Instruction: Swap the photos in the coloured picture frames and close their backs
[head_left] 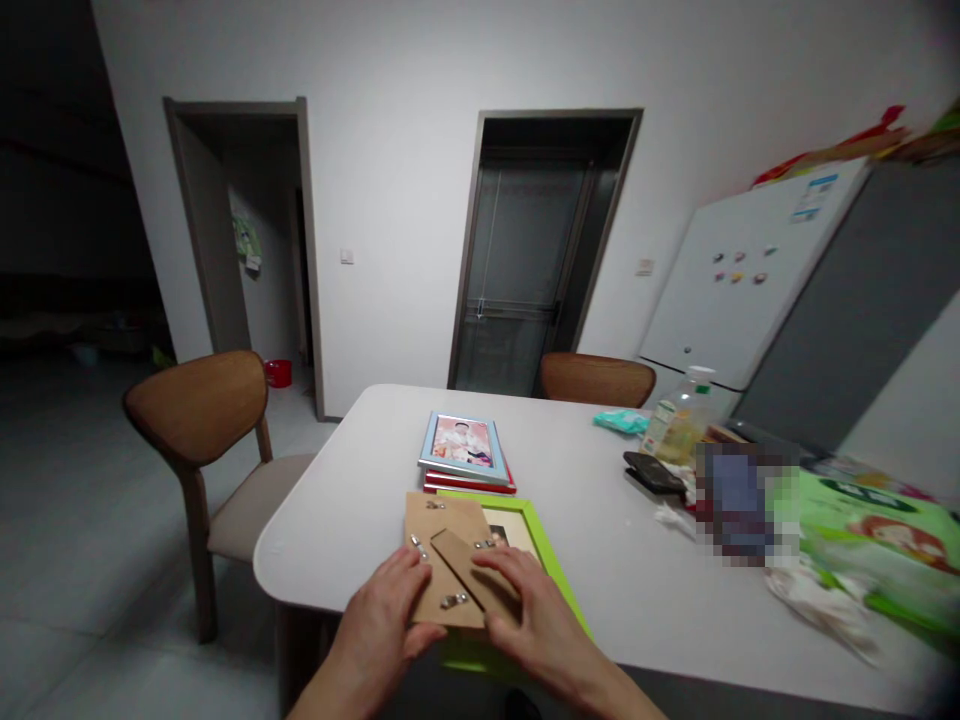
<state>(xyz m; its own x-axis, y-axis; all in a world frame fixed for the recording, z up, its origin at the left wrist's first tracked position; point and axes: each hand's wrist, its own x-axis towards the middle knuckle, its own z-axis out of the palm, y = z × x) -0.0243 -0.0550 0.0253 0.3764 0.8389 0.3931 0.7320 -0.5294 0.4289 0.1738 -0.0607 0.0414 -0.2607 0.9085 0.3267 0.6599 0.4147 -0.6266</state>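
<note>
A brown photo frame backing board (442, 520) with small metal clips and a fold-out stand (459, 568) is between my two hands. My left hand (390, 605) grips its left edge, thumb at the near corner. My right hand (536, 610) has its fingers curled over the right side, near the stand. Beneath and to the right of the board lies a lime green photo frame (551, 550), partly covered by it; a bit of a picture shows inside. Just beyond is a stack of frames: a light blue photo frame (463, 445) on top, red edges (469, 483) below.
On the white table's (592, 600) right side are a clear bottle (681, 412), a black wallet-like item (652, 472), a teal packet (621, 421), crumpled tissues (821, 600) and a green tissue pack (877, 530). Wooden chairs stand at the left (202, 420) and far side (598, 380).
</note>
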